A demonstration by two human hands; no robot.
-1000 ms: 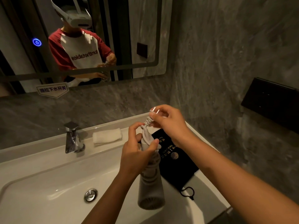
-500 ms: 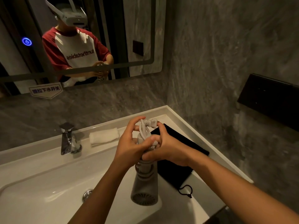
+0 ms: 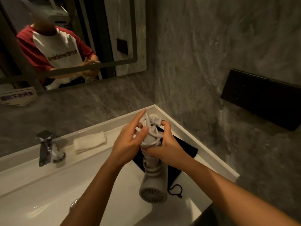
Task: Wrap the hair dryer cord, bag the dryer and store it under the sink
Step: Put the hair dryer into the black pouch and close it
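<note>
A grey hair dryer (image 3: 154, 186) hangs nozzle-end down over the right side of the white sink (image 3: 48, 185), its handle pointing up between my hands. Its grey cord (image 3: 150, 126) is coiled around the handle, with the plug at the top. My left hand (image 3: 128, 142) holds the handle and cord from the left, index finger raised. My right hand (image 3: 164, 144) grips the handle from the right, fingers over the coils near the plug. A black drawstring bag (image 3: 180, 149) lies flat on the sink's right ledge under the dryer, its looped string (image 3: 176, 190) trailing toward me.
A chrome faucet (image 3: 47, 147) stands at the back left of the sink, a folded white towel (image 3: 90, 141) beside it. A mirror (image 3: 73, 38) hangs above. The grey stone wall at right carries a black box (image 3: 260, 98). The drain (image 3: 74, 203) sits in the basin.
My right hand brought the plug down from above the handle and closed around the coiled cord. The view has shifted slightly to the right and down.
</note>
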